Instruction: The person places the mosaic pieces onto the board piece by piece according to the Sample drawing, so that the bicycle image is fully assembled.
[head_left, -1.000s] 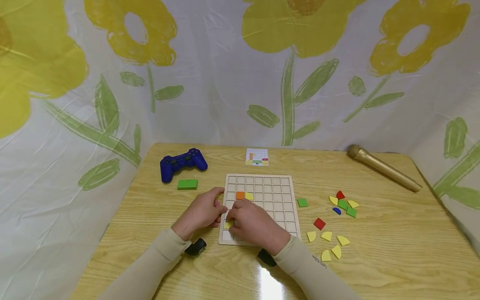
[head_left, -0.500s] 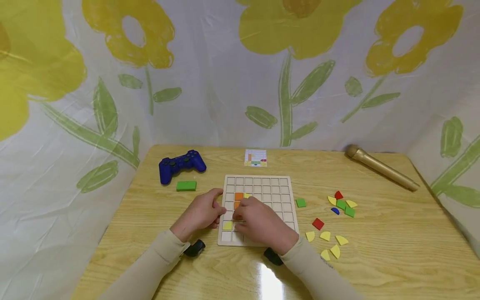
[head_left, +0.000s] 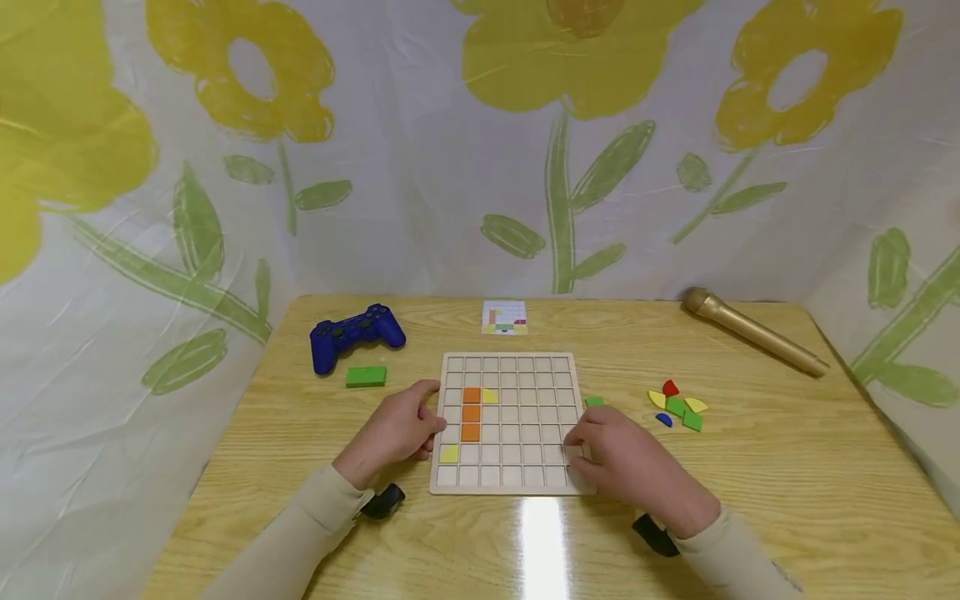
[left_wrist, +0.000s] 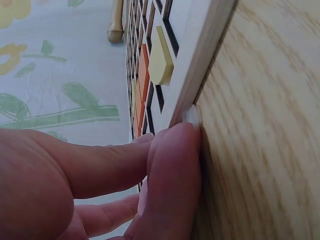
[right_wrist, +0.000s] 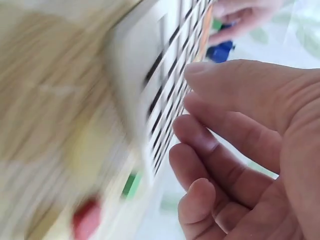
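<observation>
A pale wooden grid board [head_left: 511, 454] lies on the table. My left hand [head_left: 393, 429] rests at its left edge; the left wrist view shows its fingertips [left_wrist: 175, 150] against the board's side. Three orange squares [head_left: 471, 414] form a column on the grid, with a yellow piece [head_left: 489, 396] beside the top one. Another yellow piece [head_left: 448, 453] sits in the left column. My right hand [head_left: 637, 462] hovers over the board's right edge, fingers loosely bent and holding nothing. A red piece [right_wrist: 87, 220] and a yellow piece [right_wrist: 87, 150] show blurred in the right wrist view.
Right of the board lie a green square [head_left: 594, 402] and a cluster of red, yellow, blue and green pieces [head_left: 675, 407]. A pattern card [head_left: 505, 317], blue game controller [head_left: 357, 335], green block [head_left: 366, 377] and gold microphone [head_left: 756, 332] stand around it.
My right hand has left the orange squares and moved right to the board's right edge, uncovering the whole column. The left hand keeps its place at the left edge. The head view has shifted slightly.
</observation>
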